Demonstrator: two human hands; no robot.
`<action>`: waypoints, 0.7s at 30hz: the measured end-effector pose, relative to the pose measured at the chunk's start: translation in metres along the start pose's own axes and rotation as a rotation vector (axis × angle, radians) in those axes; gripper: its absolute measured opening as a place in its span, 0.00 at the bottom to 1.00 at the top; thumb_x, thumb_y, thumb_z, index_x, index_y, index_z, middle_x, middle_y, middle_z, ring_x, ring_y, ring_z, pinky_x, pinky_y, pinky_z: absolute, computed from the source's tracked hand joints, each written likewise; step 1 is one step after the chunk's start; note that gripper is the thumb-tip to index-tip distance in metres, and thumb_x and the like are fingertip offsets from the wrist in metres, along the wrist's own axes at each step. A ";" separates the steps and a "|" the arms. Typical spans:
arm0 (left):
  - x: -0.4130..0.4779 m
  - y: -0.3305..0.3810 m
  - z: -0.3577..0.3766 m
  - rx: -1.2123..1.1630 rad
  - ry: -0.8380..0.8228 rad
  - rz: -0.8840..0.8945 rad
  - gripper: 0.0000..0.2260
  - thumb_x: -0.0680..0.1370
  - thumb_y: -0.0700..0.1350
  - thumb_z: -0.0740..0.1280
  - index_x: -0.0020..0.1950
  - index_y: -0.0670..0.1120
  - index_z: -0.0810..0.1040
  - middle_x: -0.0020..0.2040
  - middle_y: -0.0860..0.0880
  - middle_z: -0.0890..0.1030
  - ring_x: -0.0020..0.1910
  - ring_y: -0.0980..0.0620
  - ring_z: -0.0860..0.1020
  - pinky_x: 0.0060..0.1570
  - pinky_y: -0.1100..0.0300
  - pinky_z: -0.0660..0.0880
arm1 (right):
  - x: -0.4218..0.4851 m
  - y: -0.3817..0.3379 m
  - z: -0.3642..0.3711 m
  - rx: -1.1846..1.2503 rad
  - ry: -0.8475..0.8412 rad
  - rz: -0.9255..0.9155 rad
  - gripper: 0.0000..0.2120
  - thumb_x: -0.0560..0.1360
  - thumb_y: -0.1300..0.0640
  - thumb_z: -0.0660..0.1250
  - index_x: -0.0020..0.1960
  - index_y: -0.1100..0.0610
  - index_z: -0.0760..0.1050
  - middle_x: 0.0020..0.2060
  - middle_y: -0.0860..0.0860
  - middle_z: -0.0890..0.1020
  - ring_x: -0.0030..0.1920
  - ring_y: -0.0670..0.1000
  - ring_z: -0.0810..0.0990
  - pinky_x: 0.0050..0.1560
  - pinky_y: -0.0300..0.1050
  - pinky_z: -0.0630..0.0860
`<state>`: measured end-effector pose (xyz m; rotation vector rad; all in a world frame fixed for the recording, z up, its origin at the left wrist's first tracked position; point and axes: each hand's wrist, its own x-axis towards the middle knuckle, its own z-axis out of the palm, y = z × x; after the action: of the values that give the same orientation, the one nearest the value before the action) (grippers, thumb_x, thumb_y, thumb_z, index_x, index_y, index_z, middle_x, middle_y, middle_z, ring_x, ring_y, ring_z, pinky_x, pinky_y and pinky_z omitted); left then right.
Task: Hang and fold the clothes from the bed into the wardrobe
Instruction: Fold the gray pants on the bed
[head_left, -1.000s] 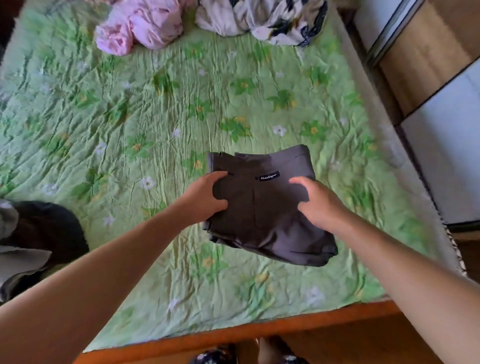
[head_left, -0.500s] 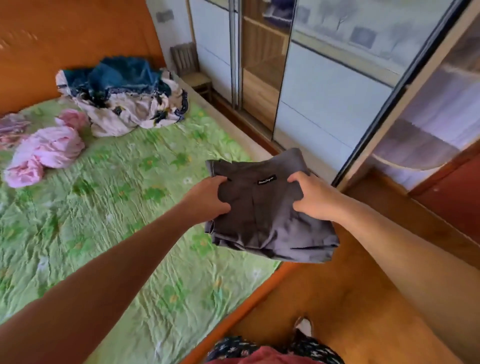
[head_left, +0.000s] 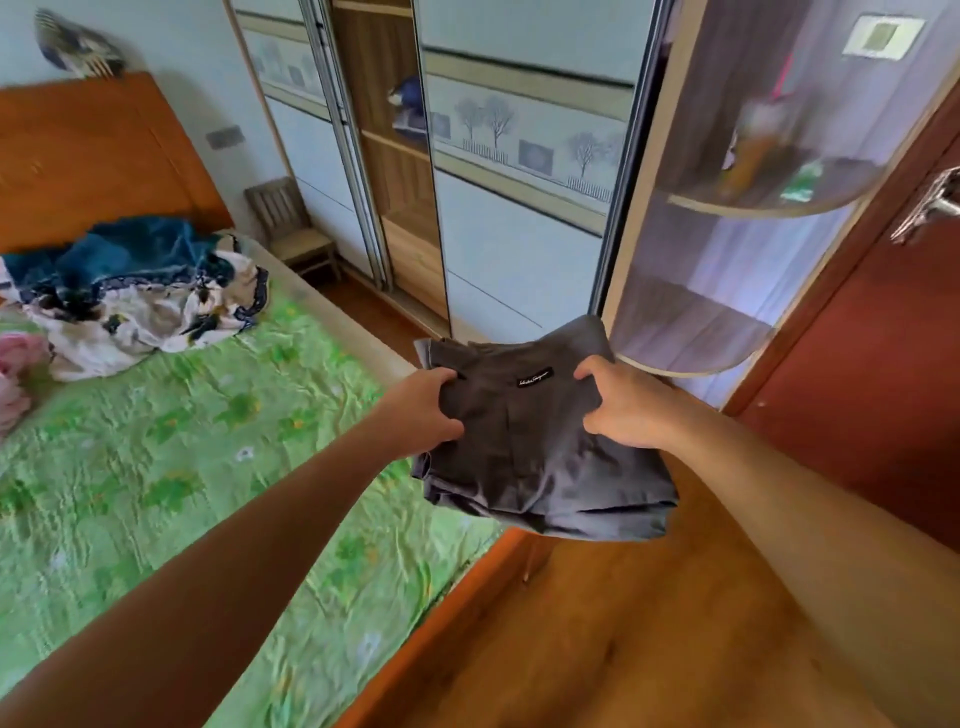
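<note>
We have both arms extended forward. Our left hand (head_left: 423, 410) and right hand (head_left: 626, 408) each grasp the folded grey garment (head_left: 524, 457), thumbs on top. It is held level in the air beside the bed (head_left: 208, 467).

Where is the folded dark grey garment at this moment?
Head view, centre: the folded dark grey garment is gripped by the left hand and right hand above the green bed's edge, before the white sliding wardrobe doors.

Your folded garment (head_left: 540, 467) at centre, matt grey woven cloth, bedspread (head_left: 182, 467) at lower left, crinkled green cloth, headboard (head_left: 93, 156) at upper left, smooth varnished wood, floor (head_left: 649, 623) at lower right, glossy wood, door handle (head_left: 924, 210) at right edge, bright metal.
</note>
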<state>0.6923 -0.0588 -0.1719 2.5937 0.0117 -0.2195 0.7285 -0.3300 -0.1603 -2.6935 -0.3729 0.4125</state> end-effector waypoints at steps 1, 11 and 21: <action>0.010 0.012 0.006 0.000 0.002 -0.004 0.34 0.70 0.44 0.74 0.76 0.46 0.68 0.69 0.43 0.74 0.65 0.43 0.74 0.63 0.56 0.70 | 0.005 0.014 -0.009 -0.006 -0.002 -0.005 0.29 0.74 0.57 0.68 0.73 0.51 0.63 0.48 0.48 0.69 0.41 0.46 0.71 0.33 0.40 0.62; 0.124 0.053 0.019 0.010 0.120 -0.115 0.29 0.72 0.46 0.72 0.73 0.46 0.72 0.66 0.43 0.77 0.63 0.43 0.75 0.59 0.57 0.70 | 0.136 0.079 -0.062 -0.066 -0.063 -0.123 0.30 0.73 0.55 0.68 0.73 0.49 0.63 0.57 0.51 0.72 0.48 0.51 0.74 0.41 0.45 0.68; 0.253 0.069 -0.015 0.070 0.162 -0.177 0.28 0.71 0.46 0.72 0.71 0.46 0.74 0.64 0.42 0.77 0.60 0.42 0.77 0.55 0.55 0.72 | 0.281 0.093 -0.115 -0.129 -0.055 -0.218 0.31 0.74 0.56 0.68 0.75 0.53 0.62 0.64 0.57 0.73 0.57 0.56 0.76 0.45 0.44 0.67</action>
<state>0.9480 -0.1189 -0.1643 2.6745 0.2972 -0.0732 1.0438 -0.3633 -0.1621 -2.7300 -0.7244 0.4114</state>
